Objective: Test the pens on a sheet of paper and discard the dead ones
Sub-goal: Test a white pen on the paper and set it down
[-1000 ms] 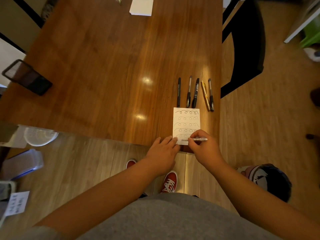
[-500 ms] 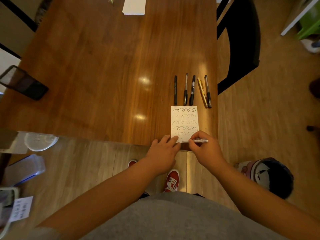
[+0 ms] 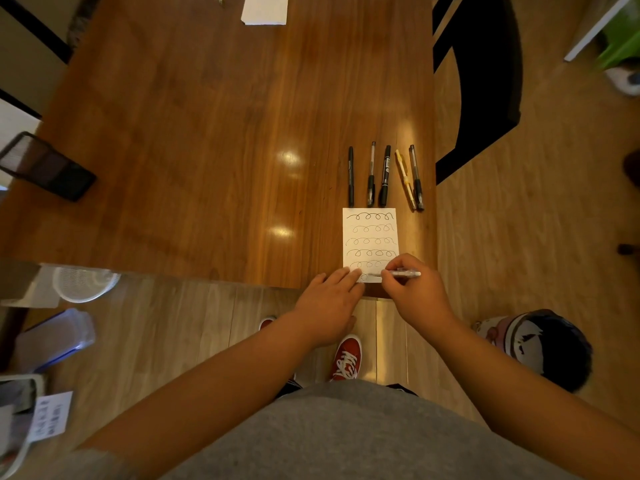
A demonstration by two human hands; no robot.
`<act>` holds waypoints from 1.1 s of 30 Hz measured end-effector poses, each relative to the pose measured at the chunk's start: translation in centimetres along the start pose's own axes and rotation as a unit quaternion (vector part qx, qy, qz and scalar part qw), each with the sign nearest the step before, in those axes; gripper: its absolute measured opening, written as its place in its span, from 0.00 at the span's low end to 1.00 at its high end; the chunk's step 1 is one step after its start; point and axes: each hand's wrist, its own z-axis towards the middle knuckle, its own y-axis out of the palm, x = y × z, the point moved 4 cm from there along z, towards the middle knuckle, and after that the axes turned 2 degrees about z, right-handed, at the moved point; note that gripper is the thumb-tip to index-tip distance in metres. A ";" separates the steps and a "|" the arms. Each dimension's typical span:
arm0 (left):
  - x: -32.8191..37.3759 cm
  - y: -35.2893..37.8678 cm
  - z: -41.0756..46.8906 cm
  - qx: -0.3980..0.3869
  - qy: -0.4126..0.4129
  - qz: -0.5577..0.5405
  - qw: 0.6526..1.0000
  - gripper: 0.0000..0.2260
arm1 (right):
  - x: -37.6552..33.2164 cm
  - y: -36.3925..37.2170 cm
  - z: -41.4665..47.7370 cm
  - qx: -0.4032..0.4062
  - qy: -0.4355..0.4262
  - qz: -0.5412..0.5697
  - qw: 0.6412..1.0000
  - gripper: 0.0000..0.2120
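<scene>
A small white sheet of paper lies near the front edge of the wooden table, covered with several rows of looped scribbles. My right hand grips a pale clear pen with its tip on the sheet's bottom row. My left hand rests flat, fingertips pressing the sheet's lower left corner. Just beyond the sheet lie several pens side by side: a black pen, a clear-barrel pen, a black marker, a yellow pen and a dark pen.
A black mesh holder sits at the table's left edge, white paper at the far end. A black chair stands to the right. On the floor are a white basket, a plastic container and a round patterned object.
My right hand and the pen have shifted slightly right along the sheet's bottom row. My left hand stays pressed on the corner. The view has drifted a little.
</scene>
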 end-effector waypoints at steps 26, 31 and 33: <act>0.7 -0.3 1.2 0.006 0.013 0.015 1.000 0.30 | 0.6 -0.6 -0.6 0.007 -0.001 0.020 1.000 0.06; 0.7 -0.4 1.5 0.022 0.009 0.014 1.000 0.28 | 0.9 -1.2 -0.4 0.014 0.018 0.028 0.999 0.04; 0.7 -0.5 1.5 0.022 0.008 0.014 1.000 0.27 | 1.0 -1.5 -0.3 0.015 0.021 0.033 0.999 0.04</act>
